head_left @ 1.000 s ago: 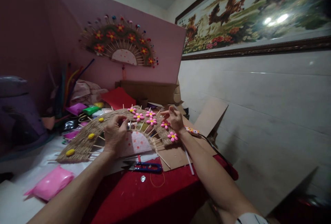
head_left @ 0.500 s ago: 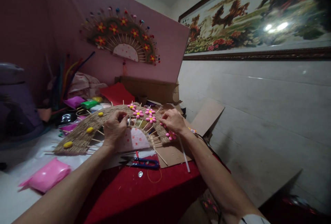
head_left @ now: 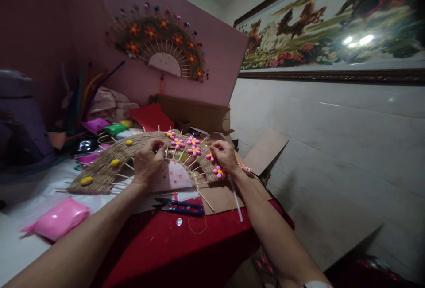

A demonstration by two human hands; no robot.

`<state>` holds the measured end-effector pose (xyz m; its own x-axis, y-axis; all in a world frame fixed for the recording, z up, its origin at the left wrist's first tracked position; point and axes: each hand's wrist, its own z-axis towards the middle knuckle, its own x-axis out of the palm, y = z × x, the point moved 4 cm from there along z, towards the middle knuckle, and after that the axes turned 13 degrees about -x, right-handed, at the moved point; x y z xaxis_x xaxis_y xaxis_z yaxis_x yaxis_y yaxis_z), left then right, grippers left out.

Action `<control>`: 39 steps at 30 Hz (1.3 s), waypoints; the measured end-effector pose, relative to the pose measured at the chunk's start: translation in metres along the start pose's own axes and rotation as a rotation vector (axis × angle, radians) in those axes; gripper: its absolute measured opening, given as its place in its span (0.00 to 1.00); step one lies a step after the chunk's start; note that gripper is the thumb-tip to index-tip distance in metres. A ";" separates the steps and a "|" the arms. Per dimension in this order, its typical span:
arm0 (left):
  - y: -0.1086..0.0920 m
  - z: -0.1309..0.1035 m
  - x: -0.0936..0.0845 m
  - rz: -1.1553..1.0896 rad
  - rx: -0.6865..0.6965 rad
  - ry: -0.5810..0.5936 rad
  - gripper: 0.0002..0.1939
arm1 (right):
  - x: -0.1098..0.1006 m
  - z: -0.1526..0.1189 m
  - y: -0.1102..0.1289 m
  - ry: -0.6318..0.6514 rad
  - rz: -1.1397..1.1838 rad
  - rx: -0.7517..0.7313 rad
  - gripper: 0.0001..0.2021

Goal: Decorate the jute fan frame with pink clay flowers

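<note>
A fan-shaped craft piece of woven twine on thin sticks (head_left: 103, 169) lies across the table. Yellow clay ovals (head_left: 114, 162) dot its left side, and pink clay flowers with yellow centres (head_left: 194, 150) sit on its right. My left hand (head_left: 148, 161) rests over the middle of the fan, thumb and fingers pinched; what they hold, if anything, is hidden. Just above a pink flower (head_left: 210, 157) near the right end, my right hand (head_left: 225, 156) is closed in a pinch, its contents too small to name. White dotted fabric (head_left: 175, 176) fills the fan's inner half-circle.
Blue thread snips (head_left: 182, 207) lie on the red cloth (head_left: 156, 243) in front, near a small clear gem (head_left: 179, 222). A pink clay packet (head_left: 58, 219) is at left. Cardboard (head_left: 221, 197) lies under the right side. A finished fan (head_left: 162, 51) hangs behind.
My right hand has lifted slightly off the fan's right side, so the pink flower beneath it shows more. My left hand keeps its pinch in nearly the same spot. The view has shifted slightly.
</note>
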<state>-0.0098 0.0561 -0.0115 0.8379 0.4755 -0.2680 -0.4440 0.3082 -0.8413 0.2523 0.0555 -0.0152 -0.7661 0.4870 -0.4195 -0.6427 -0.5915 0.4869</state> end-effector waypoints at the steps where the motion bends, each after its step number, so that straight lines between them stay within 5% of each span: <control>1: 0.001 0.000 0.001 0.002 -0.004 0.003 0.09 | -0.001 0.001 -0.001 0.005 0.007 -0.004 0.12; 11: 0.002 0.000 0.001 0.031 0.009 0.004 0.09 | -0.019 0.016 0.016 0.285 -0.202 -0.250 0.07; 17: -0.012 -0.006 0.001 -0.129 0.044 0.069 0.10 | -0.026 0.018 0.038 -0.010 0.176 0.014 0.08; 19: -0.019 -0.012 0.007 -0.327 -0.044 0.239 0.11 | -0.018 0.013 0.054 -0.034 0.340 0.048 0.08; 24: -0.033 -0.040 0.029 -0.745 -0.443 0.898 0.13 | 0.006 -0.001 0.096 -0.017 0.493 0.005 0.08; 28: -0.038 -0.049 0.028 -0.905 -0.560 1.071 0.14 | 0.022 -0.005 0.113 -0.019 0.391 -0.215 0.07; 34: -0.037 -0.045 0.026 -1.005 -0.759 1.018 0.08 | 0.017 -0.002 0.099 0.031 0.364 -0.215 0.09; 39: -0.036 -0.043 0.027 -1.052 -0.777 1.029 0.08 | -0.019 0.010 0.051 0.019 -0.159 -0.052 0.10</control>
<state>0.0420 0.0223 -0.0088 0.6344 -0.4639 0.6183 0.4017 -0.4856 -0.7764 0.2336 0.0228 0.0256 -0.6543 0.5648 -0.5030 -0.7538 -0.5411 0.3729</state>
